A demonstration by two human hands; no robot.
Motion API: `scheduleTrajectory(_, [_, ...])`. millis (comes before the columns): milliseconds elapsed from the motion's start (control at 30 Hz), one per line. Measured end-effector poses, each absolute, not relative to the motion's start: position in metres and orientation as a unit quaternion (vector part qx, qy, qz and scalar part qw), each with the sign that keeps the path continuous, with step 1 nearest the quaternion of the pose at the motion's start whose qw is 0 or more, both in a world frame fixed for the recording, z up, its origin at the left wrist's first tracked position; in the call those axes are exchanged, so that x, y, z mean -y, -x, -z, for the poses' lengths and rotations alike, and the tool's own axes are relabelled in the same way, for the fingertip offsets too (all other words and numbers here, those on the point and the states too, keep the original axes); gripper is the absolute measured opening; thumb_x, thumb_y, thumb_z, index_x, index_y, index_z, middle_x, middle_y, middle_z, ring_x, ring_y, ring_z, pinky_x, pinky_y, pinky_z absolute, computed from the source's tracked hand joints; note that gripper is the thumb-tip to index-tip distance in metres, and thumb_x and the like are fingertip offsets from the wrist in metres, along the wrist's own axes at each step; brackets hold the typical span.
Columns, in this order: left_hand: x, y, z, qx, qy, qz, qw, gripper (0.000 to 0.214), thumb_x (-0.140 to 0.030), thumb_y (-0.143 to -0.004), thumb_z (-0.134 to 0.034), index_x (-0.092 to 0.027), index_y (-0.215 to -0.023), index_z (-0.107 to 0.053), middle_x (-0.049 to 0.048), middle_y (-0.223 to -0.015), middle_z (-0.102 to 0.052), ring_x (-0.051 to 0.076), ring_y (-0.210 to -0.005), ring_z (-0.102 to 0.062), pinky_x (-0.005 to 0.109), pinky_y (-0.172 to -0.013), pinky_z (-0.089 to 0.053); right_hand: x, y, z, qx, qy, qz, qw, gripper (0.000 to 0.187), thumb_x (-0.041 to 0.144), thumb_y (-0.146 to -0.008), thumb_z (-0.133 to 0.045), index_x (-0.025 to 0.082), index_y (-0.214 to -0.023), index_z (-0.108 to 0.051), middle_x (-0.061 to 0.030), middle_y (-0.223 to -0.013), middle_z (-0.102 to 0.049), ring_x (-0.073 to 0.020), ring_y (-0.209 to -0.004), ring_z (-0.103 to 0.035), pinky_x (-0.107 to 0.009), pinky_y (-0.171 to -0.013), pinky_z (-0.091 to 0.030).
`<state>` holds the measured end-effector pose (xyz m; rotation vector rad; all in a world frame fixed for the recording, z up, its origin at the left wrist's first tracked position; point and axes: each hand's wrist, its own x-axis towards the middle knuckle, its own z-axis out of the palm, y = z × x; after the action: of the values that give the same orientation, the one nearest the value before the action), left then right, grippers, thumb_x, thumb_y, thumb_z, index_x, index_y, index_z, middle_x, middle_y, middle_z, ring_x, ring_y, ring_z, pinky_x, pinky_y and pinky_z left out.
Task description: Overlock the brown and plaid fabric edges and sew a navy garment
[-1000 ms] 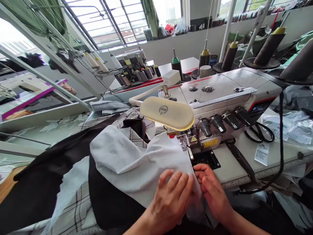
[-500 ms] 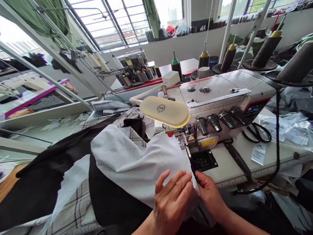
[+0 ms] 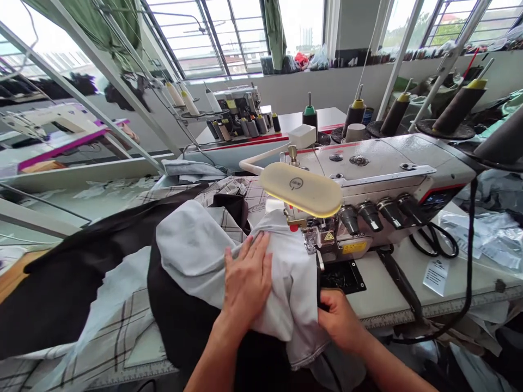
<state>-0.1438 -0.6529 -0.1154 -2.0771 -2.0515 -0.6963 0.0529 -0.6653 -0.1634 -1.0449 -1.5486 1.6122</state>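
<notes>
A light grey fabric piece point(image 3: 286, 294) lies bunched over black cloth point(image 3: 183, 326), its right edge running up to the presser foot of an overlock sewing machine point(image 3: 392, 163). My left hand point(image 3: 248, 275) rests flat on the grey fabric, fingers stretched toward the machine. At the fabric's right edge, just below the needle area, my right hand point(image 3: 339, 318) pinches the layered edge between thumb and fingers; some fingertips are hidden behind the cloth. A pale oval lamp point(image 3: 300, 189) hangs above the presser foot.
Black-handled scissors point(image 3: 433, 240) and a white label point(image 3: 436, 276) lie on the table right of the machine. Checked cloth point(image 3: 118, 337) spreads at the left. Dark thread cones point(image 3: 460, 106) stand behind. A black cable point(image 3: 469, 239) hangs at the right.
My left hand has moved up and left from the fabric's right edge and now lies flat on it. My right hand stays at the edge. The view has shifted slightly.
</notes>
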Motion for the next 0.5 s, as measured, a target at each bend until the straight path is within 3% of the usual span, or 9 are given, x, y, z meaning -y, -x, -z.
scheduleTrajectory(67, [0.616, 0.159, 0.115, 0.675, 0.71, 0.199, 0.028, 0.038, -0.027, -0.093, -0.036, -0.027, -0.129, -0.05, 0.0076, -0.134, -0.052, 0.029, -0.129, -0.039, 0.063, -0.105, -0.021, 0.667, -0.046, 0.162, 0.584, 0.408, -0.596, 0.372, 0.018, 0.032, -0.073, -0.067, 0.018, -0.062, -0.069, -0.0046, -0.078, -0.065, -0.0222, -0.088, -0.055, -0.031, -0.08, -0.045])
scheduleTrajectory(133, [0.57, 0.17, 0.108, 0.643, 0.745, 0.178, 0.022, 0.034, -0.032, -0.092, -0.038, -0.029, -0.121, -0.057, 0.0042, -0.133, -0.053, 0.028, -0.129, -0.039, 0.057, -0.108, -0.02, 0.672, -0.03, 0.16, 0.507, 0.378, -0.674, 0.381, 0.019, 0.037, -0.073, -0.067, 0.018, -0.073, -0.071, -0.0064, -0.082, -0.066, -0.0232, -0.093, -0.057, -0.035, -0.084, -0.045])
scheduleTrajectory(267, [0.503, 0.177, 0.084, 0.554, 0.814, 0.163, 0.057, 0.032, -0.034, -0.088, -0.046, -0.02, -0.11, -0.063, 0.0079, -0.126, -0.057, 0.027, -0.124, -0.043, 0.046, -0.109, -0.026, 0.684, 0.009, 0.164, 0.323, 0.312, -0.826, 0.342, 0.044, 0.049, -0.071, -0.069, 0.015, -0.098, -0.067, -0.0077, -0.089, -0.068, -0.0226, -0.088, -0.062, -0.037, -0.084, -0.046])
scheduleTrajectory(400, [0.545, 0.171, 0.073, 0.514, 0.805, 0.27, 0.119, 0.027, -0.027, -0.089, -0.044, -0.019, -0.106, -0.064, 0.008, -0.112, -0.064, 0.026, -0.117, -0.049, 0.048, -0.107, -0.025, 0.688, 0.012, 0.176, 0.326, 0.423, -0.742, 0.404, 0.051, 0.054, -0.064, -0.073, 0.014, -0.096, -0.066, -0.009, -0.096, -0.068, -0.0231, -0.091, -0.059, -0.035, -0.083, -0.046])
scheduleTrajectory(500, [0.63, 0.155, 0.084, 0.46, 0.801, 0.374, 0.076, 0.025, -0.039, -0.087, -0.049, -0.019, -0.088, -0.065, 0.0059, -0.089, -0.068, 0.022, -0.097, -0.058, 0.041, -0.096, -0.036, 0.692, -0.004, 0.179, 0.318, 0.39, -0.765, 0.401, 0.043, 0.049, -0.069, -0.072, 0.016, -0.097, -0.066, -0.0062, -0.088, -0.068, -0.0214, -0.083, -0.06, -0.031, -0.074, -0.047])
